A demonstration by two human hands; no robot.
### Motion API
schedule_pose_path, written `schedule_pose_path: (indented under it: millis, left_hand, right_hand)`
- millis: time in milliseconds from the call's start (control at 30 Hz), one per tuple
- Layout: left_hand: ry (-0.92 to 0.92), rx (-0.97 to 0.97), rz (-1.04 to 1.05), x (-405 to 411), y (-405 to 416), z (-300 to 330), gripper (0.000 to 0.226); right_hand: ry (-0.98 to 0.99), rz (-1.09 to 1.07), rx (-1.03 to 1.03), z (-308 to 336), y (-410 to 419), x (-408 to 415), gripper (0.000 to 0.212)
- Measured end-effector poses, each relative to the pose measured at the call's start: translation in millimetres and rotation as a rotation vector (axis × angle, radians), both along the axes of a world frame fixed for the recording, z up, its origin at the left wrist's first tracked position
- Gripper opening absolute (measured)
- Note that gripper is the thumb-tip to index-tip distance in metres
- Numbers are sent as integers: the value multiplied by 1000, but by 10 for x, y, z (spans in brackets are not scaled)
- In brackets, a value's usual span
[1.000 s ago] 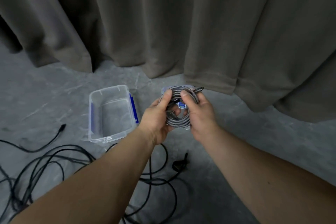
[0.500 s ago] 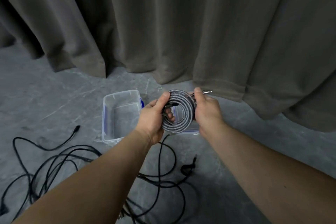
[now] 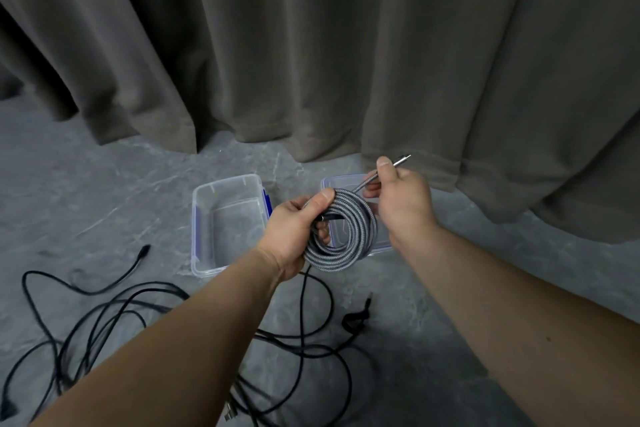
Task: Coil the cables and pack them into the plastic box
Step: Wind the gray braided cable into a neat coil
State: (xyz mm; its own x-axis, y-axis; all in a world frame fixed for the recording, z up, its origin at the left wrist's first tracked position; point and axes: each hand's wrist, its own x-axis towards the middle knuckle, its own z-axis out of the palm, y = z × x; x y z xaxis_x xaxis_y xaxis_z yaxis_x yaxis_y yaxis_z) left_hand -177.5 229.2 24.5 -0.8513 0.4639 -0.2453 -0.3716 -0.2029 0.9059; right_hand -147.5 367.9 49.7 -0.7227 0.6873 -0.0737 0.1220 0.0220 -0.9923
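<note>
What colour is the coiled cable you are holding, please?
Grey braided weave, seen in the head view: coiled cable.

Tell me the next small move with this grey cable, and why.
Probably wrap the loose end round the coil: the right hand pinches the plug end away from the grey braided coil, which the left hand grips beside the open plastic box.

The coiled cable (image 3: 346, 236) at the frame's centre is grey with a fine woven, speckled braid, ending in a silver metal plug (image 3: 401, 160). The plastic box (image 3: 227, 225) is clear with blue clips, as is its lid (image 3: 341, 180). Loose cables (image 3: 138, 315) at lower left are black. The floor (image 3: 86, 201) is mottled grey with pale veins; the curtain (image 3: 311, 45) is plain taupe.
</note>
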Motion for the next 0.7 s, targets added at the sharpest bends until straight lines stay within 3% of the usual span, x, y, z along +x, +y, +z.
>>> schedule_pose_path:
  millis: [233,367,500,633,700]
  left_hand:
    - [109,-69,24,-56,-4,30,17]
    - [55,-157,152,-84,-104,-27,21]
    - [-6,-162,273,-155,-192,-58,28]
    - [-21,-80,322,-126,-190,-6,62]
    - [-27,-67,321,-139,-189,-6,43]
  right_hand:
    - [90,119,24,178,6,53,34]
    - [44,263,10,169,49,174,16]
    - [42,307,-87,207,104,197,21]
    - [-72,375,-244,233,102,204,19]
    - [-133,409,-231,217,98,210,19]
